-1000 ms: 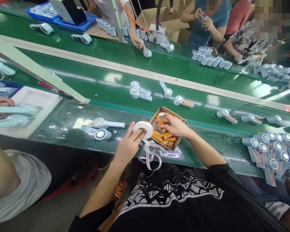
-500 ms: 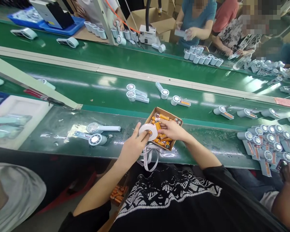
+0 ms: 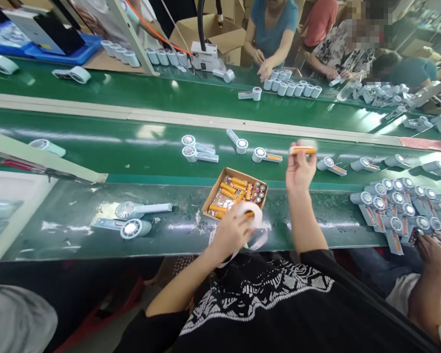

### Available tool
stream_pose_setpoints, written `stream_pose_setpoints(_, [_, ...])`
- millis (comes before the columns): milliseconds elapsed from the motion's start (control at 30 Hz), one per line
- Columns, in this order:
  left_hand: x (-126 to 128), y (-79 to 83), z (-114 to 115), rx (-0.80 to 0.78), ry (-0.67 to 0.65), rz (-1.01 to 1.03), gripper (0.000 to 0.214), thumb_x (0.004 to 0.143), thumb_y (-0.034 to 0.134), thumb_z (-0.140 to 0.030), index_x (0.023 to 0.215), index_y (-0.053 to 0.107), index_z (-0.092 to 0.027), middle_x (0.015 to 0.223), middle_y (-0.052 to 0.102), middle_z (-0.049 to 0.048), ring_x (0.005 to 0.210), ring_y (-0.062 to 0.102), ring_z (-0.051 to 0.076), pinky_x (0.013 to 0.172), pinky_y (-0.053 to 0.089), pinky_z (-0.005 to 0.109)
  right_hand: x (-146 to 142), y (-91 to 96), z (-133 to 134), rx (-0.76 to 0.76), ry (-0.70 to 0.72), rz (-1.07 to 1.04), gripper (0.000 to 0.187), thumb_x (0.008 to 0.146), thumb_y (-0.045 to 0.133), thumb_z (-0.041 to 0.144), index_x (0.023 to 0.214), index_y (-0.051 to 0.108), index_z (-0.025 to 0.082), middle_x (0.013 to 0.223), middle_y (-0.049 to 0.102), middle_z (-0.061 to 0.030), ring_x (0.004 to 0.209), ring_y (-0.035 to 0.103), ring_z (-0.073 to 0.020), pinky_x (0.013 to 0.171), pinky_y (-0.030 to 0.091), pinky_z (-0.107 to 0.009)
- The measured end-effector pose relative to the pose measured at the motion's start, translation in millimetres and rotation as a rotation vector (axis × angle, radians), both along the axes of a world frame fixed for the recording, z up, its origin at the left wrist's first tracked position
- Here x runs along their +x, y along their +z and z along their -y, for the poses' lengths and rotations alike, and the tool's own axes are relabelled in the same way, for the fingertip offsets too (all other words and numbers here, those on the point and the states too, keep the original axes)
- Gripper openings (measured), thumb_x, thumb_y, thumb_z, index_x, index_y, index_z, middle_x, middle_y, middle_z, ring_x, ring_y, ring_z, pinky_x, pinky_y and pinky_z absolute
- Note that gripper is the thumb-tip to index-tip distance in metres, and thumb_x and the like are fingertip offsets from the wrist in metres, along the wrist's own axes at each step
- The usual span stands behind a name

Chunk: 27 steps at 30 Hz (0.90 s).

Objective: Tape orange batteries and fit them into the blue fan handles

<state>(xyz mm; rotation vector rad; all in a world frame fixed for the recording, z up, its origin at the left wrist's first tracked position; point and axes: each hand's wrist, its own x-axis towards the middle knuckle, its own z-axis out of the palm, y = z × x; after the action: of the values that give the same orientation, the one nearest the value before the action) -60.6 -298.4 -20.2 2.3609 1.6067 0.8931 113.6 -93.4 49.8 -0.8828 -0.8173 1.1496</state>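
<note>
My left hand point(image 3: 231, 234) is closed on a roll of white tape point(image 3: 256, 215) at the near edge of a small cardboard box point(image 3: 247, 175). Loose tape hangs below the roll. Something orange shows at the roll's middle; whether the hand holds it too I cannot tell. Several orange cylindrical batteries point(image 3: 228, 190) lie in the box, some on their sides and some on end. Raised over the green belt, right of the box, my right hand point(image 3: 300, 172) pinches an orange battery point(image 3: 304, 150) level in its fingertips. A pale blur sits behind that battery.
Handheld fans point(image 3: 200, 154) lie along the green belt point(image 3: 139, 147), some with orange batteries in their handles. Two more fans point(image 3: 135, 228) rest on the bench to the left. A pile of fans point(image 3: 397, 208) covers the right end, near another person's hands point(image 3: 431, 252).
My right hand has left the box and risen to the right with a battery. My left hand has shifted slightly right and down with the tape roll. The view has shifted too.
</note>
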Motion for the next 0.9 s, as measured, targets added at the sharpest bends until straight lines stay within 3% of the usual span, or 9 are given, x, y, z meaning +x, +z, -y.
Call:
stream_pose_setpoints(67, [-24,0.0,-18,-0.124,0.046,-0.017,0.031,0.1,0.068,-0.037,0.124,0.079,-0.021,0.119,0.08,0.0124,0.146,0.053,0.041,0.121,0.047,0.067,29,-0.3,-6,0.037,0.023,0.057,0.058,0.087,0.08,0.036,0.136,0.049,0.032,0.151,0.065,-0.0095,0.138,0.067,-0.024,0.106,0.063,-0.043])
stream_pose_setpoints(133, [-50,3.6,-48,-0.239,0.006,0.005,0.035,0.097,0.072,-0.043,0.126,0.078,-0.023,0.127,0.078,0.0107,0.148,0.05,0.04,0.123,0.045,0.063,50,-13.1,11,-0.019,0.083,0.083,0.068,0.081,0.087,0.035,0.139,0.05,0.032,0.142,0.071,-0.0105,0.13,0.072,-0.0264,0.103,0.064,-0.044])
stream_pose_setpoints(233, [-68,14.5,-114,-0.335,0.038,0.013,0.032,0.1,0.066,-0.044,0.124,0.076,-0.025,0.125,0.078,0.0087,0.136,0.06,0.032,0.119,0.05,0.05,67,-43.3,46,-0.157,0.075,0.048,0.069,0.075,0.092,0.035,0.133,0.054,0.031,0.13,0.077,-0.0095,0.117,0.079,-0.0266,0.1,0.065,-0.046])
stream_pose_setpoints(367, [-54,28.2,-226,-0.434,0.363,-0.15,0.058,0.095,0.074,-0.043,0.144,0.061,-0.014,0.142,0.064,0.0246,0.122,0.068,0.037,0.105,0.055,0.048,73,-65.5,59,-0.24,0.036,-0.011,0.066,0.072,0.095,0.035,0.126,0.056,0.032,0.122,0.08,-0.0078,0.11,0.081,-0.0252,0.095,0.067,-0.042])
stream_pose_setpoints(433, [-42,29.9,-274,-0.472,0.391,-0.199,0.069,0.09,0.079,-0.053,0.136,0.062,-0.005,0.139,0.062,0.0333,0.116,0.07,0.038,0.1,0.055,0.047,74,-64.5,56,-0.238,0.034,-0.018,0.066,0.073,0.095,0.036,0.126,0.057,0.032,0.122,0.08,-0.0083,0.11,0.081,-0.0255,0.095,0.067,-0.042])
stream_pose_setpoints(500, [-35,28.3,-306,-0.514,0.379,-0.24,0.066,0.094,0.073,-0.062,0.117,0.066,0.0,0.122,0.07,0.0327,0.111,0.072,0.036,0.099,0.054,0.043,76,-60.6,53,-0.226,0.02,-0.007,0.066,0.073,0.095,0.036,0.127,0.057,0.032,0.123,0.08,-0.0092,0.111,0.081,-0.0265,0.097,0.067,-0.045])
stream_pose_setpoints(600, [-39,25.2,-323,-0.566,0.326,-0.305,0.054,0.094,0.075,-0.054,0.106,0.068,-0.002,0.104,0.075,0.0273,0.106,0.073,0.034,0.097,0.054,0.042,82,-57.7,52,-0.23,-0.001,0.008,0.067,0.073,0.095,0.037,0.128,0.057,0.03,0.123,0.08,-0.0106,0.111,0.081,-0.0285,0.098,0.067,-0.048])
stream_pose_setpoints(700, [-59,27.3,-314,-0.591,0.193,-0.371,0.055,0.079,0.086,-0.029,0.126,0.067,-0.01,0.123,0.074,0.0237,0.11,0.073,0.036,0.096,0.056,0.041,90,-59.3,52,-0.245,-0.005,-0.009,0.069,0.072,0.096,0.037,0.128,0.056,0.029,0.121,0.081,-0.0106,0.111,0.081,-0.0287,0.097,0.066,-0.047])
stream_pose_setpoints(900, [-89,31.9,-277,-0.599,-0.17,-0.482,0.072,0.081,0.067,-0.006,0.148,0.06,-0.032,0.157,0.058,0.005,0.134,0.062,0.025,0.109,0.053,0.03,74,-54.8,37,-0.212,0.065,-0.088,0.068,0.073,0.096,0.035,0.128,0.055,0.028,0.12,0.082,-0.01,0.108,0.081,-0.0262,0.092,0.066,-0.04])
